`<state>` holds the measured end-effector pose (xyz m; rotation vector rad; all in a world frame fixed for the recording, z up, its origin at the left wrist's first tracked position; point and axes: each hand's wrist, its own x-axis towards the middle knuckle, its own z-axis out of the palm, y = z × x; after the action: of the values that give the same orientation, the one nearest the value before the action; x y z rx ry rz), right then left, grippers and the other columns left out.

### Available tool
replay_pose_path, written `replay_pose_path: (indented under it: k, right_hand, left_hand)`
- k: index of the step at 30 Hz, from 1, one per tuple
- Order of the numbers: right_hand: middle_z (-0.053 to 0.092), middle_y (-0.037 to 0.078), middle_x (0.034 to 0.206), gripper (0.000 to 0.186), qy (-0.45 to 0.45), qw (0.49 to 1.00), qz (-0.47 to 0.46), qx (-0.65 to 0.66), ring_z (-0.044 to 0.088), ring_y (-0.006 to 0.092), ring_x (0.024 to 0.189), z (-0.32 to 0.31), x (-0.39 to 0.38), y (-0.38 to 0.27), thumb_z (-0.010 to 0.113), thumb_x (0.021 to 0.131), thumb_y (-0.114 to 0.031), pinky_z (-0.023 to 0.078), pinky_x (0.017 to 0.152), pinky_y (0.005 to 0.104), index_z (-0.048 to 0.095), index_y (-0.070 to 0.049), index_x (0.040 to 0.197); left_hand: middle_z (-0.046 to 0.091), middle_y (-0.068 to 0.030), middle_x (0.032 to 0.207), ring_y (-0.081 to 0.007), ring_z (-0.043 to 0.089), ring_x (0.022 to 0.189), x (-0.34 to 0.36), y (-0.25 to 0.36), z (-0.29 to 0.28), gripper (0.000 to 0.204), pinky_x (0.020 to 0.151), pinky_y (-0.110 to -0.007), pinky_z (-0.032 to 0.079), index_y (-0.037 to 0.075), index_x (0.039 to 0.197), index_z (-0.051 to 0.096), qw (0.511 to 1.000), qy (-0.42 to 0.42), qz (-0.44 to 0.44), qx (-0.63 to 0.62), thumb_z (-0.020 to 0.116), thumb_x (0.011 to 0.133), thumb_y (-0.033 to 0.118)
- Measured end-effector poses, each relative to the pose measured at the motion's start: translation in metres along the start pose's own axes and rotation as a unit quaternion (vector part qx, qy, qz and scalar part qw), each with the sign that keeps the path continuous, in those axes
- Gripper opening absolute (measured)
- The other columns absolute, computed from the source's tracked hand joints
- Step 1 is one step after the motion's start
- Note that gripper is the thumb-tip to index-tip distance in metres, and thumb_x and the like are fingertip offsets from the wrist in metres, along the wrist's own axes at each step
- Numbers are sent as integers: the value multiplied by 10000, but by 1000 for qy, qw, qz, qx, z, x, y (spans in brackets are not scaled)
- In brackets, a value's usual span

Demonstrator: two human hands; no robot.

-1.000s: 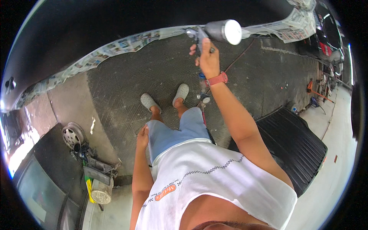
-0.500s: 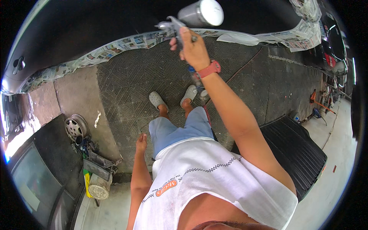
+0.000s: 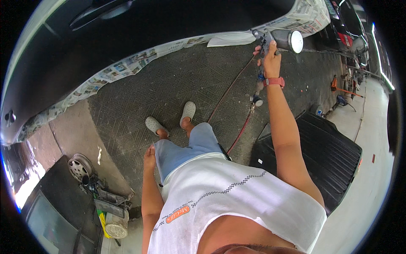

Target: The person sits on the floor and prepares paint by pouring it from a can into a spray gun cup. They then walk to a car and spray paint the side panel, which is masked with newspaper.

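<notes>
My right hand (image 3: pixel 272 63), with a red watch on its wrist, is closed around the handle of a spray gun (image 3: pixel 266 39). The gun's grey metal cup (image 3: pixel 284 40) has a white lid and sticks out to the right. Below the grip hang a gauge fitting (image 3: pixel 256 100) and a red air hose (image 3: pixel 242 134). The gun is close to the lower edge of a glossy black car body (image 3: pixel 169 25), which newspaper (image 3: pixel 127 66) lines along the bottom. My left hand (image 3: pixel 149 157) hangs beside my shorts, fingers loose, with nothing seen in it.
A ribbed black panel (image 3: pixel 323 161) lies behind my right arm. The hose trails over the dark textured floor mat (image 3: pixel 169 84). To the left are a wheel rim (image 3: pixel 80 167), a bucket (image 3: pixel 116 224) and a dark door with glass (image 3: pixel 50 211). An orange-handled tool (image 3: pixel 347 91) lies far right.
My right hand has carried the spray gun rightward along the car's lower edge. My body and feet have turned, and the air hose now shows below the gun. The left hand still hangs down.
</notes>
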<state>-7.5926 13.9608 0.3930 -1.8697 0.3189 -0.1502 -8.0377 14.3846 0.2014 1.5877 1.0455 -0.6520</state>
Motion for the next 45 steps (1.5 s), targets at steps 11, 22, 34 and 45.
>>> replay_pose_path:
  k: [11,22,34,45]
  right_hand:
    - [722,138,806,611,139,989,2,-41,703,204,631,-128,111,0,413,1058,-513,479,398,313,650,42,967]
    - [715,111,814,628,61,997,6,42,712,203,705,-56,69,-67,382,1057,-554,440,433,305,658,7,1007]
    - [682,65,842,526,-230,969,3,92,660,116,709,177,-125,-138,436,1066,-489,446,440,232,633,-13,1171]
    - [687,81,821,521,-372,912,-24,173,660,98,671,267,-183,-190,425,1079,-443,446,419,224,623,7,1252]
  left_hand:
    - [640,-170,1347,-299,592,1266,9,3,33,527,1068,-391,434,52,1386,600,993,-17,3,116,523,1036,437]
    - [658,-142,1292,-214,611,1178,0,-11,8,538,1007,-347,469,-6,1363,590,1000,-14,5,14,522,1053,429]
    - [638,-162,1339,-274,585,1259,11,-40,-65,526,1072,-371,430,20,1373,596,1000,-10,8,-27,527,1046,427]
    - [610,-179,1381,-291,564,1299,16,-97,-147,583,1070,-379,432,12,1415,554,996,22,0,83,540,1027,447]
